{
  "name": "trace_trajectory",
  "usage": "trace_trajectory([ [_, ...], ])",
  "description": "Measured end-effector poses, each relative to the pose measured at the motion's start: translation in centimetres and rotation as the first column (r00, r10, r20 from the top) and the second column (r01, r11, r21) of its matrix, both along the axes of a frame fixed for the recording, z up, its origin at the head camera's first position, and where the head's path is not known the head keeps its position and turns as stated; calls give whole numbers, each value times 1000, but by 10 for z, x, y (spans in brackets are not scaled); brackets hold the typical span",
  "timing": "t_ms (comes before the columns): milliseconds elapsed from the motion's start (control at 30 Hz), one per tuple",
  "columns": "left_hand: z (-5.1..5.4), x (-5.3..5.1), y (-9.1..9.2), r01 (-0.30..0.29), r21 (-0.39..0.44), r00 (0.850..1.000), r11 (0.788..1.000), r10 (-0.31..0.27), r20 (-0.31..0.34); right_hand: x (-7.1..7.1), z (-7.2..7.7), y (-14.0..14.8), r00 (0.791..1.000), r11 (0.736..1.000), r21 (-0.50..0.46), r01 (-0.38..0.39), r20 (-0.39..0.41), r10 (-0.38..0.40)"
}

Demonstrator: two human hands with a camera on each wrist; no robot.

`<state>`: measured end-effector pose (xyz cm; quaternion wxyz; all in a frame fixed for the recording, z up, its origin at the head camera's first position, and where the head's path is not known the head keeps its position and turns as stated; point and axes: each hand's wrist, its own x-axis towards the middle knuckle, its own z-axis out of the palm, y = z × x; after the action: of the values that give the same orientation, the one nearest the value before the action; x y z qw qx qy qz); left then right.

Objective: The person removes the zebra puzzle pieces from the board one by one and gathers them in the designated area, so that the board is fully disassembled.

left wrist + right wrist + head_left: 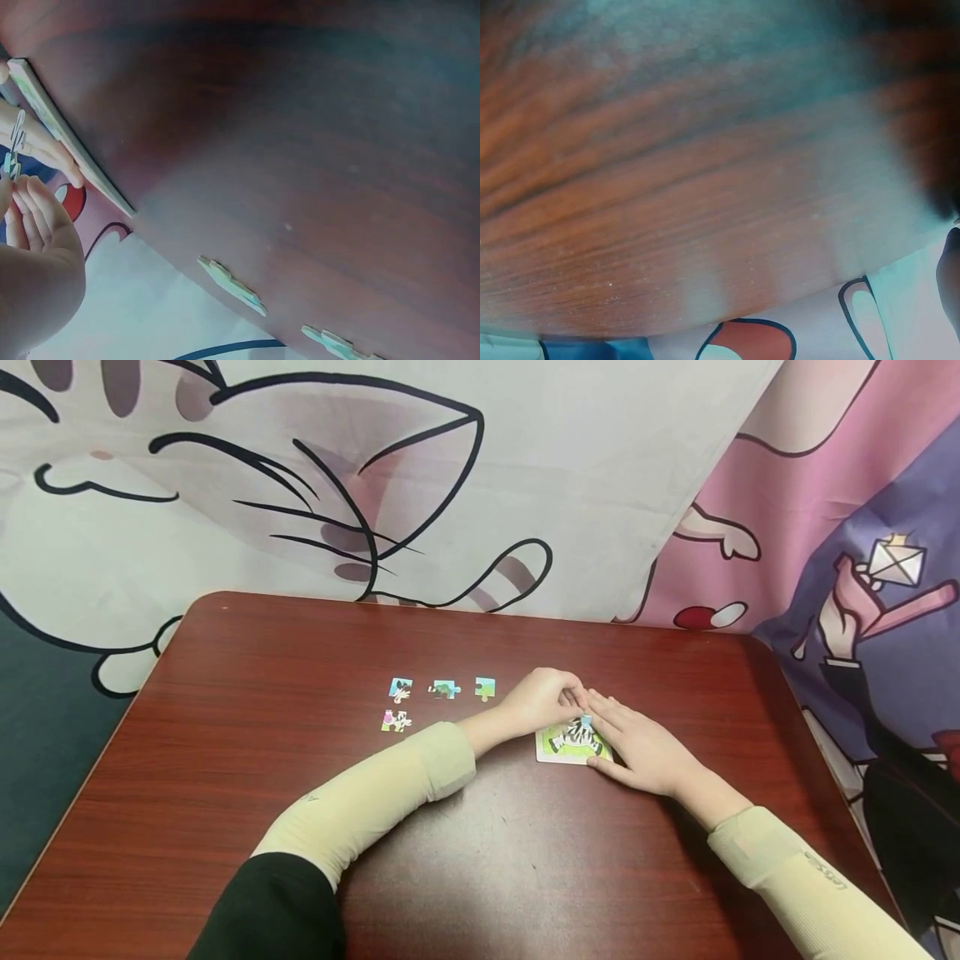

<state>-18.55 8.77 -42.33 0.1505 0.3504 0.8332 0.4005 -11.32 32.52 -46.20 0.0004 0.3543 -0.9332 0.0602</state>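
In the head view my left hand is over the far left part of a small jigsaw puzzle board with a zebra picture on green. The left wrist view shows its thumb and fingers pinching a jigsaw piece, seen nearly edge-on above the board. My right hand rests along the board's right side, fingers stretched out and thumb at the near edge. Both hands' fingertips come close together and hide the board's far part. At the right wrist view's edge only a sliver of hand shows.
Left of the board, loose jigsaw pieces lie apart on the brown table: a zebra-patterned piece, a blue-green piece, a green piece and a pink-and-white piece. A cartoon-printed cloth hangs behind the table.
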Motion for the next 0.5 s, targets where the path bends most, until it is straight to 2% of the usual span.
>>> trace_trajectory([
  [233,4,1,-11,-11,31,1000,999,11,3,-1,0,1,1000,1000,-3,-11,7,11],
  [500,4,1,-36,-45,67,998,997,42,48,-1,-2,1,1000,1000,-16,-20,-11,20],
])
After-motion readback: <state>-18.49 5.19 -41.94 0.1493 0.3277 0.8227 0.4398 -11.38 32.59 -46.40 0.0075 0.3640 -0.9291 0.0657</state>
